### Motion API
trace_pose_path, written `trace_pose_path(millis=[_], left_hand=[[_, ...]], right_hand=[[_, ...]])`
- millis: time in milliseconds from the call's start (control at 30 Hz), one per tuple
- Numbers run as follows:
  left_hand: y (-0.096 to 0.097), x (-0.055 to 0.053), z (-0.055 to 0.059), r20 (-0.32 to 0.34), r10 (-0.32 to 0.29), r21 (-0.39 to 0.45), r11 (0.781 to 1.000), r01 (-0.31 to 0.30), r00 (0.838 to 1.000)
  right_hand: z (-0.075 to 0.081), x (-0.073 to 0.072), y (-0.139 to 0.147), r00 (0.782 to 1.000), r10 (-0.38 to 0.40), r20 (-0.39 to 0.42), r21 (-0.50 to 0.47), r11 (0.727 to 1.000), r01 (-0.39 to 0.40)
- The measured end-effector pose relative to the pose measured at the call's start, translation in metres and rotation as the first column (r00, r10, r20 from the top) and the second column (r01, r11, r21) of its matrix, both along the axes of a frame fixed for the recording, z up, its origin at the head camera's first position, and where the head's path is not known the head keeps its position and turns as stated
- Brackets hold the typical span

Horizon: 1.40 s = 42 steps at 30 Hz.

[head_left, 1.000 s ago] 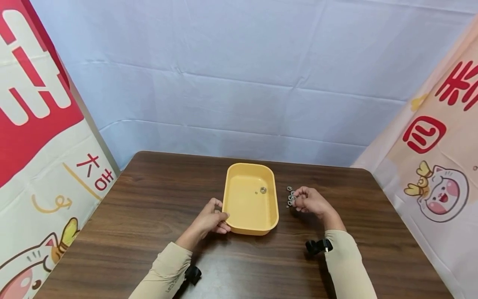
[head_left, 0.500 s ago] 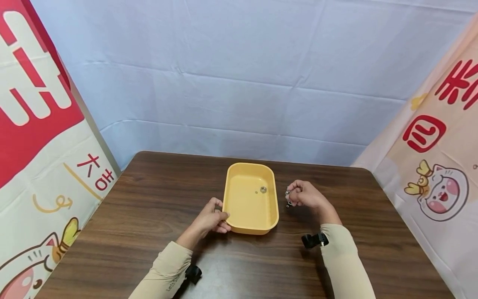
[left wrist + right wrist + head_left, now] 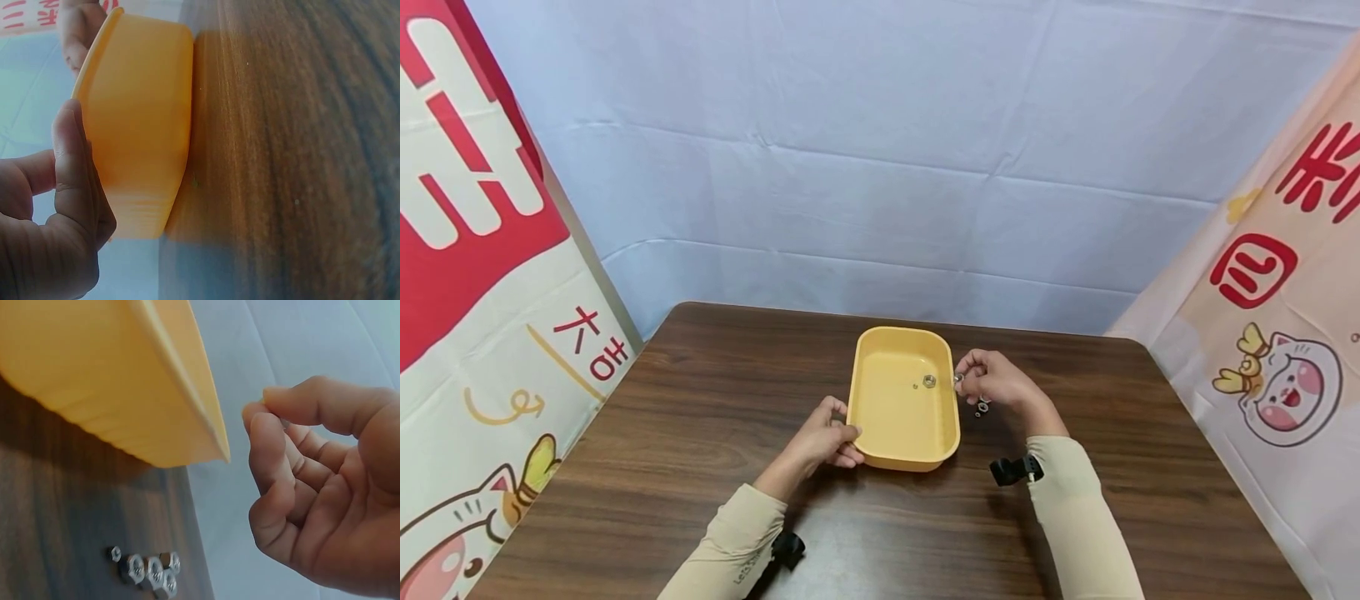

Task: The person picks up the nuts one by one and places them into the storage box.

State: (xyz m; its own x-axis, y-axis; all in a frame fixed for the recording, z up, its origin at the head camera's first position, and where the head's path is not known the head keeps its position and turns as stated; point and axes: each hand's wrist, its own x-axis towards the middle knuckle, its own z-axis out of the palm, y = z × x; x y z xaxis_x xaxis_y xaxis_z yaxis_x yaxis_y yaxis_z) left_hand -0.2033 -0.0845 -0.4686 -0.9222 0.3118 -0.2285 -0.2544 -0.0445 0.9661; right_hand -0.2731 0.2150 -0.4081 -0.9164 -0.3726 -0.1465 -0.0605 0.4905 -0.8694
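A yellow rectangular tray [image 3: 895,425] stands on the table, its near-left rim pinched by my left hand [image 3: 820,437], thumb inside and fingers outside. In the left wrist view that hand lies along the tray's outer wall [image 3: 140,112]. My right hand [image 3: 1000,385] pinches a metal nut [image 3: 958,378] between thumb and fingertips, beside the tray's right rim. In the right wrist view the fingers mostly hide this nut. A larger nut [image 3: 929,381] and a tiny one [image 3: 915,387] lie inside the tray. Several loose nuts [image 3: 153,572] sit on the table below my right hand.
The dark wooden table [image 3: 722,375] carries the tray near its far edge. A pale cloth [image 3: 880,167] hangs behind, with printed banners on the left and right. Black wrist cameras [image 3: 1015,471] are strapped to both forearms.
My right hand has picked up a nut from the loose group and moved left with it to the tray's right rim. The left hand and the tray have stayed in place.
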Motion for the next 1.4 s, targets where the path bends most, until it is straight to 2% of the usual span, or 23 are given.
trace_pose_path(millis=[333,567,833,1000,1267,1400], left_hand=[[0.0,-0.001,0.0,0.012,0.004,-0.005,1.0,-0.004,1.0],[-0.001,0.0,0.001,0.01,0.005,-0.011,1.0,-0.004,1.0],[-0.001,0.0,0.0,0.003,0.001,-0.015,1.0,-0.001,1.0],[-0.001,0.0,0.001,0.006,0.0,-0.018,1.0,0.0,1.0],[-0.001,0.001,0.004,0.003,0.007,-0.016,1.0,-0.006,1.0],[-0.001,0.001,0.003,0.001,0.001,-0.017,1.0,-0.001,1.0]], right_hand=[[0.009,-0.008,-0.014,0.999,0.052,-0.012,0.068,0.996,-0.051],[0.013,-0.009,-0.025,0.99,0.135,-0.031,0.165,0.978,-0.128],[0.022,-0.014,-0.038,0.979,0.199,-0.042,0.289,0.94,-0.179],[0.023,-0.016,-0.048,0.968,0.247,-0.036,0.366,0.905,-0.217],[0.02,-0.022,-0.064,0.969,0.246,0.017,0.47,0.854,-0.225],[0.018,-0.026,-0.068,0.971,0.235,0.041,0.5,0.837,-0.223]])
